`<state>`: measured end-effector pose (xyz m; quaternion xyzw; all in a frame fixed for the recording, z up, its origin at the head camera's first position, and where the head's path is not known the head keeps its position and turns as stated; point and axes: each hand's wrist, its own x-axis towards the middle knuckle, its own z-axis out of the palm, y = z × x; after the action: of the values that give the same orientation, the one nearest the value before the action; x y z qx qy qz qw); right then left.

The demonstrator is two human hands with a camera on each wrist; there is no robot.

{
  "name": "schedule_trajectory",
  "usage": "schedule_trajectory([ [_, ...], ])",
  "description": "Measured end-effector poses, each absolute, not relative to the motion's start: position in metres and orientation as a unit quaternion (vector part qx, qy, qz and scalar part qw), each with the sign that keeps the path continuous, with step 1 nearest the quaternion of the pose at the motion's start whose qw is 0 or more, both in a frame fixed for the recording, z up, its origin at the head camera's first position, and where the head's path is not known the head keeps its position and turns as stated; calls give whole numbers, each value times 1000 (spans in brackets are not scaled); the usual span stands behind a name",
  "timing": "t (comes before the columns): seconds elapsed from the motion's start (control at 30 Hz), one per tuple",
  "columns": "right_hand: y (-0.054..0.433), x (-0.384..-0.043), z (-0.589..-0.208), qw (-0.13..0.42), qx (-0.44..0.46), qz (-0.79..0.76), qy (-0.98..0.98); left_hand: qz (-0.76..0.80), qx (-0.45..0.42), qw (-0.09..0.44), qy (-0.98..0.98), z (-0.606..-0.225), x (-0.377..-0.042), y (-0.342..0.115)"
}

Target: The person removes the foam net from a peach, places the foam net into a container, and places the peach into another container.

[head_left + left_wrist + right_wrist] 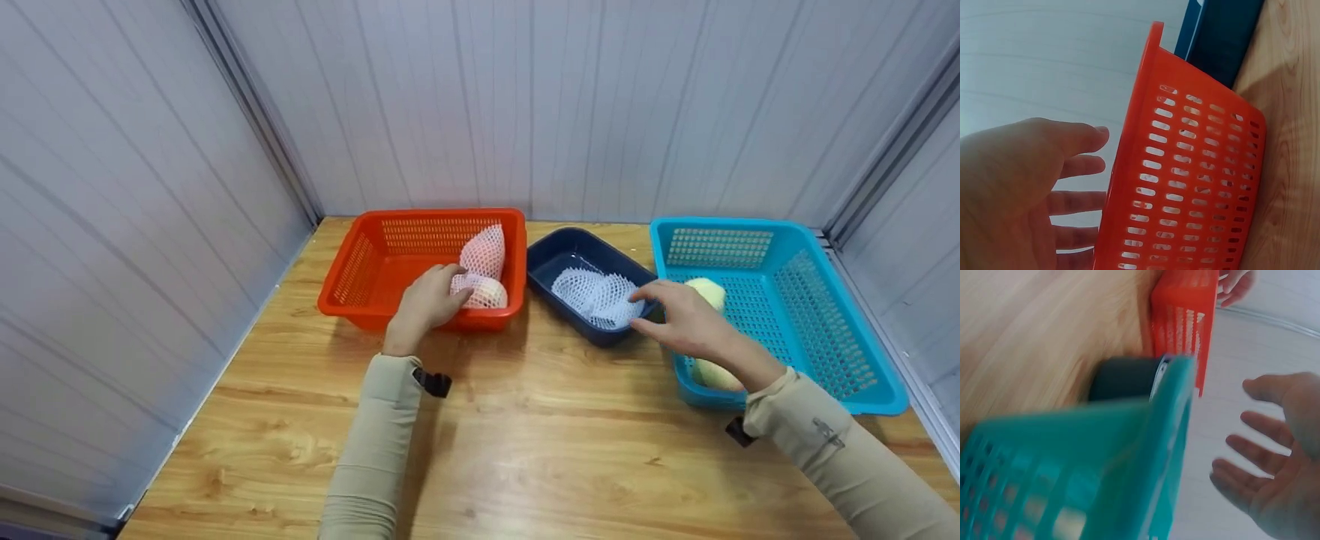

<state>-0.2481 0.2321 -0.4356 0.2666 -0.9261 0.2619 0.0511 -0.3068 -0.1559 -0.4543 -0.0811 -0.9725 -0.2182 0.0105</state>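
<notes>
My left hand (429,301) reaches over the front rim of the red-orange basket (360,300), its fingers loosely extended right beside a rounded piece in pink foam net (480,291). Behind that piece stands a second, pointed one in pink foam net (484,253). In the left wrist view the thumb and fingers (1081,164) are spread apart above the rim. My right hand (686,319) hovers by the left rim of the turquoise basket (825,300), fingers spread with nothing between them. Its fingertips overlap white foam nets (600,296) lying in the dark blue tray (551,259).
Two pale yellow-green rounded things, one further back (707,292) and one nearer (716,375), lie in the turquoise basket, partly behind my right hand. The containers stand on a wooden table (540,435) against a pale panel wall (480,112), with side walls left and right.
</notes>
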Motion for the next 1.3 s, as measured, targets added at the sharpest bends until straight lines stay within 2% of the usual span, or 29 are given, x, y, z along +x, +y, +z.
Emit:
schedule_trajectory([
  [0.33,176,-272,-442,15,313,302,-900,-223,-96,7,-970,-452,-305,-160],
  [0.43,160,-275,-447,19,331,293,-897,-228,-103,-1,-968,-453,-305,-162],
  [0.87,112,-288,-471,93,354,347,-864,-224,-122,-27,-966,-440,-309,-159],
  [1.1,97,-286,-489,166,377,302,-860,-220,-122,-71,-965,-437,-312,-146],
  [1.3,86,-289,-492,190,399,274,-854,-210,-127,-87,-966,-432,-319,-135],
])
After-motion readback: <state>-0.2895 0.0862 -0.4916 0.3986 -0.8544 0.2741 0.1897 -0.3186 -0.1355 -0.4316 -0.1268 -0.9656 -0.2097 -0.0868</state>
